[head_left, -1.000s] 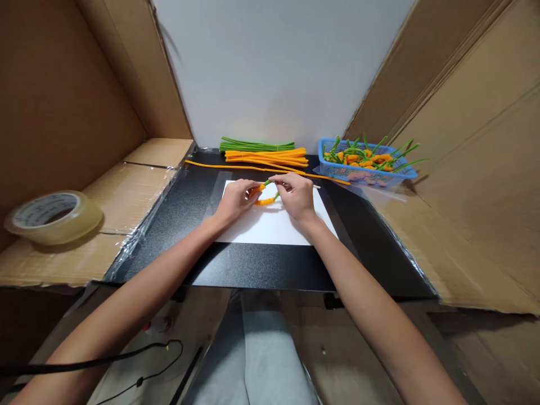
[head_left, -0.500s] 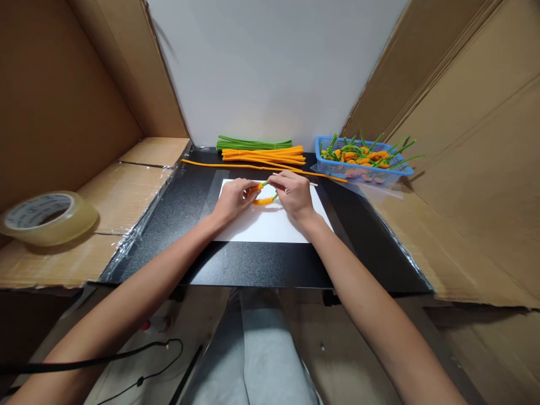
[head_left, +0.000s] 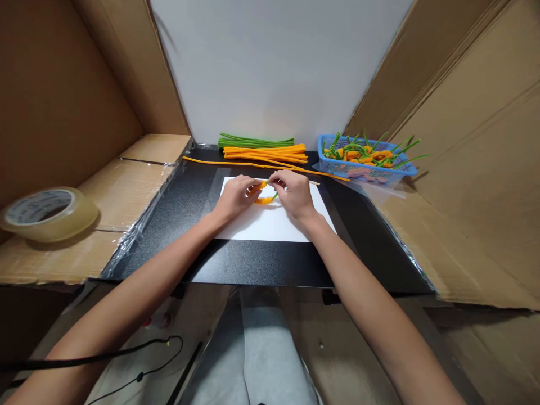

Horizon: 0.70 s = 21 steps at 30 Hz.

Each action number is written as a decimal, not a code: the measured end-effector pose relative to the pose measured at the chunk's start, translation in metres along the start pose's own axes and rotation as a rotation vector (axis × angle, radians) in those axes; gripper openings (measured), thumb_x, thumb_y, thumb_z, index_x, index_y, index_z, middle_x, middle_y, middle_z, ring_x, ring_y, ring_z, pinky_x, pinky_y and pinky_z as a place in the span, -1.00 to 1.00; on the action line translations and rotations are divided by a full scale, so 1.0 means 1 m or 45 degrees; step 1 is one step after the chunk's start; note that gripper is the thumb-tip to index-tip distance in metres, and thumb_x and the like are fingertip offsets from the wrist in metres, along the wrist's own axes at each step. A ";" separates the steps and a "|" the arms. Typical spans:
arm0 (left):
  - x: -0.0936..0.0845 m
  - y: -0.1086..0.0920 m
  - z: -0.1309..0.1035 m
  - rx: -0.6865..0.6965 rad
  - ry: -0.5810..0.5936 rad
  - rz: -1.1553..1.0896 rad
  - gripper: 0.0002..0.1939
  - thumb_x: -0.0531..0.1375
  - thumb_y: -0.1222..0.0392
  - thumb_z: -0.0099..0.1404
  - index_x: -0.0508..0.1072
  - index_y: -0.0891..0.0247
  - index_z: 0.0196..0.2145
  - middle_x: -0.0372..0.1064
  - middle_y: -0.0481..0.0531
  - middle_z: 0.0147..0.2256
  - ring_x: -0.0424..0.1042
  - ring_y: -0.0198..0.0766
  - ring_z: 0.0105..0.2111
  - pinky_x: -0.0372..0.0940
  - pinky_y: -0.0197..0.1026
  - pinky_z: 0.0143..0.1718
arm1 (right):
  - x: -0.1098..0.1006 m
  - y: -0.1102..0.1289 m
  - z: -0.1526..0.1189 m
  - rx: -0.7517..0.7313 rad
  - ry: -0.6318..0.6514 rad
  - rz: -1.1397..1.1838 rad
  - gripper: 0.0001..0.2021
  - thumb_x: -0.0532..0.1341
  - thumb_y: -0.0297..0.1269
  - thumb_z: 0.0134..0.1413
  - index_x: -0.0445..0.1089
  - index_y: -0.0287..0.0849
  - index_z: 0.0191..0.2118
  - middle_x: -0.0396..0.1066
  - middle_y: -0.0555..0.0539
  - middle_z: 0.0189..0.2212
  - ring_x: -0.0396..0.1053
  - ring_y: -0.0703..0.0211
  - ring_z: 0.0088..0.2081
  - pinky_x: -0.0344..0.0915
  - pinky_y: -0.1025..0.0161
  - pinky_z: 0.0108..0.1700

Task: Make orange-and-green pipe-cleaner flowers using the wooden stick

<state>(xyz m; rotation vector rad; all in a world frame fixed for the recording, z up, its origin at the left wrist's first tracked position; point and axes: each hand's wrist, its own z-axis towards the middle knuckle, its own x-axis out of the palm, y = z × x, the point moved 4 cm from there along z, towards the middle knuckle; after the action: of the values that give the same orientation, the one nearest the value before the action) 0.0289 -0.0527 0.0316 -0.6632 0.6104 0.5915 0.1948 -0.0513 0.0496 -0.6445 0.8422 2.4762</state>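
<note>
Over a white sheet point(head_left: 261, 228), my left hand point(head_left: 237, 196) is closed on an orange fuzzy coiled piece point(head_left: 265, 200). My right hand point(head_left: 294, 192) pinches its green stem near the orange part. The piece curves between the two hands, with another stretch of green by the right fingers. A thin wooden stick point(head_left: 314, 183) pokes out behind the right hand; whether that hand holds it is hidden.
Behind the sheet lie green stems point(head_left: 257, 142), orange stems point(head_left: 265, 153) and one long orange stem point(head_left: 211, 162). A blue basket point(head_left: 358, 167) of orange-green pieces stands back right. A tape roll point(head_left: 80, 216) lies left on cardboard point(head_left: 101, 194).
The right fingers have shifted slightly at the green stem, and less of the stick shows above them. The left hand keeps its hold. The whole view has moved a little.
</note>
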 end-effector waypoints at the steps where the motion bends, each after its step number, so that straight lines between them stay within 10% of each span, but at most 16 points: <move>1: 0.000 0.000 0.000 -0.002 0.002 -0.003 -0.82 0.24 0.32 0.24 0.60 0.24 -0.21 0.54 0.04 -0.37 0.44 -0.27 -0.42 0.35 -0.23 -0.33 | 0.000 0.001 0.000 -0.011 0.002 0.003 -0.80 0.14 -0.55 0.09 0.48 -0.17 -0.35 0.52 -0.08 -0.37 0.45 0.11 -0.32 0.32 0.21 -0.23; 21: 0.004 -0.002 0.000 0.011 0.084 -0.037 -0.75 0.18 0.37 0.23 0.60 0.24 -0.17 0.57 0.06 -0.30 0.47 -0.27 -0.40 0.39 -0.22 -0.29 | 0.004 0.005 -0.003 0.022 -0.064 0.008 -0.79 0.14 -0.51 0.16 0.49 -0.12 -0.35 0.45 -0.08 -0.32 0.41 0.12 -0.29 0.34 0.15 -0.20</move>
<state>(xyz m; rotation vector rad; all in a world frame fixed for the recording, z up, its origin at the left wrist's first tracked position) 0.0331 -0.0527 0.0291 -0.6840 0.6636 0.5415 0.1900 -0.0557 0.0473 -0.5718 0.8461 2.4772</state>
